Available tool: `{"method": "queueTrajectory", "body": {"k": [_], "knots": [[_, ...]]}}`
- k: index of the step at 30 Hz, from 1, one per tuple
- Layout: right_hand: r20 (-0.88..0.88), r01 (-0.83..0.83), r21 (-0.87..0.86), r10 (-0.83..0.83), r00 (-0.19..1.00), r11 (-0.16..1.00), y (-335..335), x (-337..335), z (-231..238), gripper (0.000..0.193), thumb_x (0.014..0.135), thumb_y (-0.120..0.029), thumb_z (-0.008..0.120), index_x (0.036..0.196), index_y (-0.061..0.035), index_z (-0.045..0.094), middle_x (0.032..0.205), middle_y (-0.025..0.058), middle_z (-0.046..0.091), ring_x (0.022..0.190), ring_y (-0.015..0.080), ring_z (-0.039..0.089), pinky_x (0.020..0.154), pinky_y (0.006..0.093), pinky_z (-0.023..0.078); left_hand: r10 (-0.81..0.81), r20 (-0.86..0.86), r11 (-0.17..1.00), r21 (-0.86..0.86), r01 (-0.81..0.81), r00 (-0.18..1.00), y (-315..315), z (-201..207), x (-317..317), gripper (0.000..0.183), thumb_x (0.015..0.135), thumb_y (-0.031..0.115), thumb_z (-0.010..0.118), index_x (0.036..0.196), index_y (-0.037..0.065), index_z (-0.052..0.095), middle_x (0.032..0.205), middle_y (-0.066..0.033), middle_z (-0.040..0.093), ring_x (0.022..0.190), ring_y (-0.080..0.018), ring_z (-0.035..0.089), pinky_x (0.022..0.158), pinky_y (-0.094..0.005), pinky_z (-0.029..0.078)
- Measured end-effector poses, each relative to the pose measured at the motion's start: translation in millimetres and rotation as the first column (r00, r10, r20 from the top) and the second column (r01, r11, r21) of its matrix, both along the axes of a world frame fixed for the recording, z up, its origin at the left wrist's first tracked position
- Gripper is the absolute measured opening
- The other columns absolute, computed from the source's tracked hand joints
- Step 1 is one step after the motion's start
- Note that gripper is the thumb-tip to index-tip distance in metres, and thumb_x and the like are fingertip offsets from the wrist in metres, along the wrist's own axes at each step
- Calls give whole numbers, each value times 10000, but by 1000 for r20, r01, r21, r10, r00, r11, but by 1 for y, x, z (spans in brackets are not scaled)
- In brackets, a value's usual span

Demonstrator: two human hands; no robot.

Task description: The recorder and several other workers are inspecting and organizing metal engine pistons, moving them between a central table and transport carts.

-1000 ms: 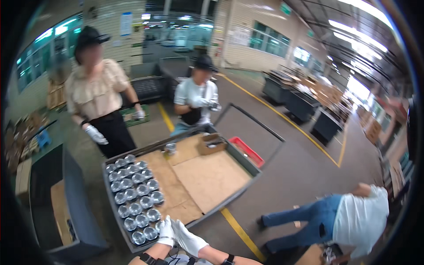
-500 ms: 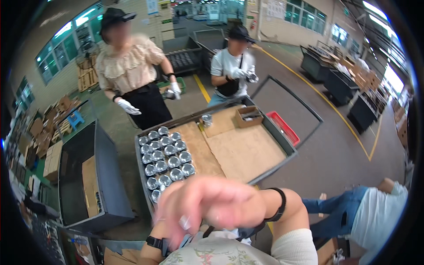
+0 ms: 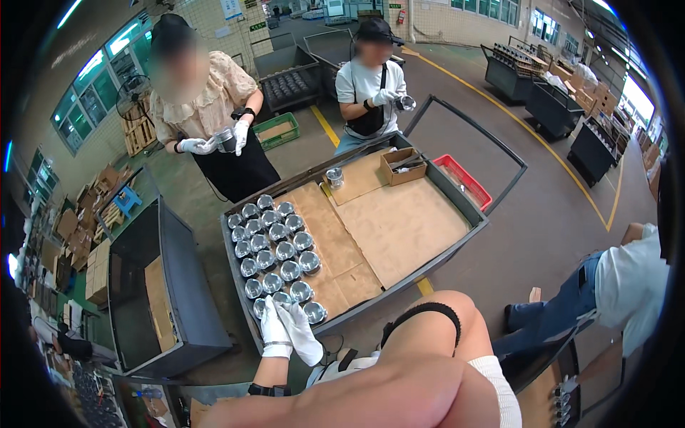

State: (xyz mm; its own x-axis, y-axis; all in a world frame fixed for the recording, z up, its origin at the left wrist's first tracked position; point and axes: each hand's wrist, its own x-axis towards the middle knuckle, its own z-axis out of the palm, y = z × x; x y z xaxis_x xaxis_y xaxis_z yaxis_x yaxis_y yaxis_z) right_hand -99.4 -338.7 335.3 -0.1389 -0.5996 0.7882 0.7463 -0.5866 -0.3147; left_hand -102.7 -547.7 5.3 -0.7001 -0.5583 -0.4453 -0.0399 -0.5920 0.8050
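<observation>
My left hand [image 3: 274, 332], in a white glove with a black band further down the wrist, reaches the near left corner of the cart. Close beside it, fingertips at the same spot, is my white-gloved right hand [image 3: 305, 338]. Both are closed at a shiny metal cylinder [image 3: 283, 297] in the nearest rows, though the fingertips partly hide the contact. Several like metal cylinders [image 3: 285, 250] stand upright in rows along the cart's left side. A bare arm [image 3: 371, 392] crosses the lower edge close up, hiding my right forearm; whose it is, I cannot tell.
The grey cart [image 3: 407, 279] has a cardboard-lined bed, with one lone cylinder [image 3: 335, 177] and a cardboard box [image 3: 404, 167] at its far side. Two gloved co-workers stand beyond, each holding a cylinder. Another cart [image 3: 182, 285] stands left, a red basket [image 3: 464, 184] right.
A blurred bare hand close to the camera has left the centre, uncovering the near cylinders and my gloved hands. The co-worker at left has brought both hands together around a cylinder.
</observation>
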Motion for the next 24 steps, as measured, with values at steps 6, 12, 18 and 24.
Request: {"method": "queueTrajectory", "body": {"k": [6,12,18,24], "knots": [[155,-51,67,40,987,996,4,6,10,99,782,-78,526,847,-5,542,829,136,578,807,241,559,727,308,446,-110,-56,993,36,112,992,-1,-20,1,302,930,399,506,921,99,537,813,-2,544,730,-116,540,657,-253,479],[174,33,64,-44,984,997,2,7,14,63,810,-94,564,815,-33,576,821,135,582,822,258,568,726,312,450,-120,-25,993,-12,119,992,4,-16,-7,356,932,422,490,1024,82,542,886,-11,548,816,-123,541,721,-253,468],[-91,678,-315,-733,675,664,-32,-21,-2,101,829,-146,618,821,-47,598,837,142,589,832,283,574,728,326,458,-210,-29,972,-114,205,977,5,-30,-17,390,946,431,449,1027,62,547,911,-19,544,864,-134,534,783,-261,451],[-380,607,-528,-805,456,594,-36,-34,-23,662,751,-356,702,1216,-16,376,1101,122,539,854,305,571,795,382,453,-181,-58,983,-31,180,982,13,-16,-25,386,946,429,450,1022,63,547,908,-18,543,862,-134,534,780,-262,452]]}}
